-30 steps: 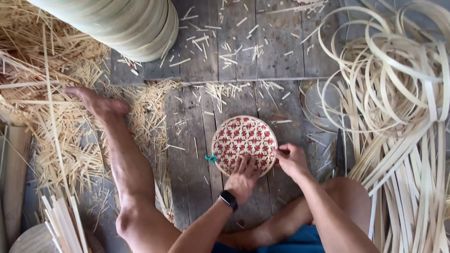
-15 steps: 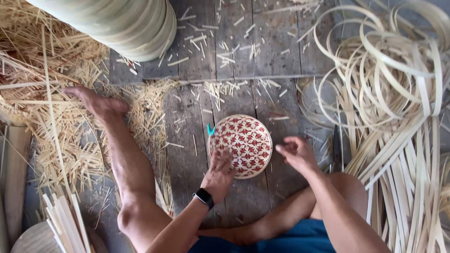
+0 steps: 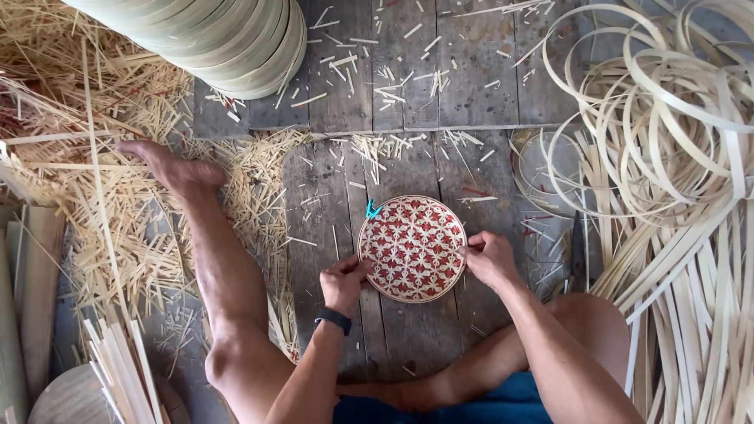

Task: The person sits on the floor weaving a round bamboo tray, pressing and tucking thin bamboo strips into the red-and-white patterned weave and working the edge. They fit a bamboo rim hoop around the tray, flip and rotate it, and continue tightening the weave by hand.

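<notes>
Round woven tray pinched between both hands' fingers

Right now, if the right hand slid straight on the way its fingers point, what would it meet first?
The right hand points leftward and already touches the rim of the round woven tray. Going on, it would cross the tray toward the left hand on the opposite rim.
</notes>
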